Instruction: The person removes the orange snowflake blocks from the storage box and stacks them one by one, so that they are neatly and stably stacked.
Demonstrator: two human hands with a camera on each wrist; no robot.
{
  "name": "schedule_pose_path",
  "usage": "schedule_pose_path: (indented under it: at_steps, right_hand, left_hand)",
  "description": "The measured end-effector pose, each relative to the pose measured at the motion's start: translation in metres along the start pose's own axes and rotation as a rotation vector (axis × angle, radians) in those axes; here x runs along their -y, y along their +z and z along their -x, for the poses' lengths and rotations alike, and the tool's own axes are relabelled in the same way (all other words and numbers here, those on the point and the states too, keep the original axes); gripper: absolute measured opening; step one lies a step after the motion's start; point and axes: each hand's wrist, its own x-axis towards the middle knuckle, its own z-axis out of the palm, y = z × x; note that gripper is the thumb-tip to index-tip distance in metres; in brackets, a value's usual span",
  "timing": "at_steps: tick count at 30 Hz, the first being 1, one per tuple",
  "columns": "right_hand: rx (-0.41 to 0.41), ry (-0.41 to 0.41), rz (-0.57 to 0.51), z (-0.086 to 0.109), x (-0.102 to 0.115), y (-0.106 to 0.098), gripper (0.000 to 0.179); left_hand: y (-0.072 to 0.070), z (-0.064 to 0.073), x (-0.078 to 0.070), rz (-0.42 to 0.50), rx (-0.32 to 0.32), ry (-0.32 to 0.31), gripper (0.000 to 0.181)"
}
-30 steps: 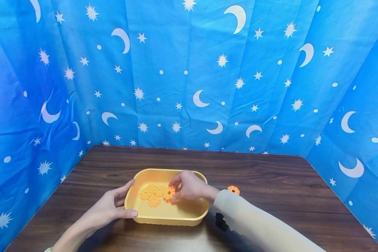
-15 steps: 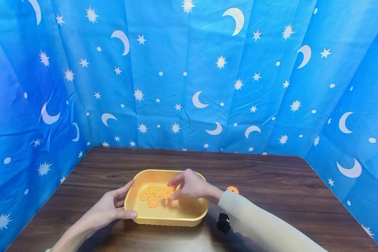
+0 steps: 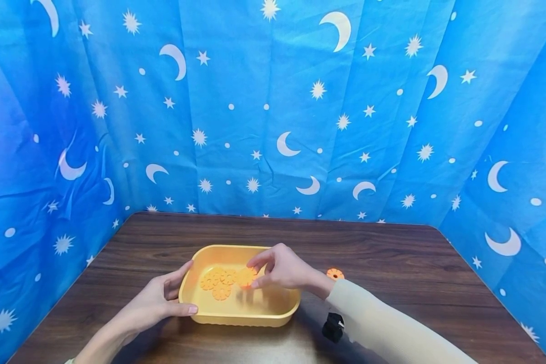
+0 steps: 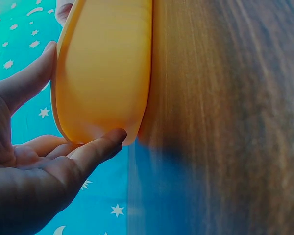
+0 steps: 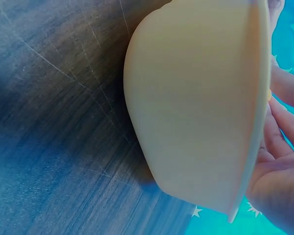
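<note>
A yellow plastic basin (image 3: 241, 320) stands on the table, its left end gripped by my left hand (image 3: 154, 302) with the thumb at the near side. In the left wrist view, the fingers of that hand reach along the basin's outer wall (image 4: 105, 68). Over the inside of the basin, my right hand (image 3: 284, 270) pinches an orange flower-shaped notched disc (image 3: 246, 278), slightly blurred. Several similar discs (image 3: 221, 291) lie flat on the basin floor, left of the held one. The right wrist view has the basin's wall (image 5: 196, 103) hiding most of what the right fingers (image 5: 284, 122) hold.
Another orange disc (image 3: 334, 273) lies on the dark wooden table (image 3: 391, 263), right of the basin and just beyond the right sleeve (image 3: 382, 313). A black device (image 3: 333, 327) hangs at the right wrist. Blue cloth (image 3: 236, 121) with moons and stars surrounds the table.
My right hand has drawn a little to the right with the disc, and its forearm has shifted right too. The left hand keeps its grip on the basin, which stays in place.
</note>
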Motion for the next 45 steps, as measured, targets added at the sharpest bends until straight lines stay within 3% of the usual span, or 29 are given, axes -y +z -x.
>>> schedule_pose_path:
  at_steps: [26,45]
  right_hand:
    - [-0.128,-0.006,0.030,0.039,-0.005,-0.027,0.040]
    - [-0.227,0.038,-0.082,0.069,-0.028,-0.045,0.042]
  left_hand:
    - [-0.001,0.002,-0.001,0.005,0.016,0.010,0.105]
    - [-0.001,0.002,-0.004,0.018,0.008,-0.003,0.106]
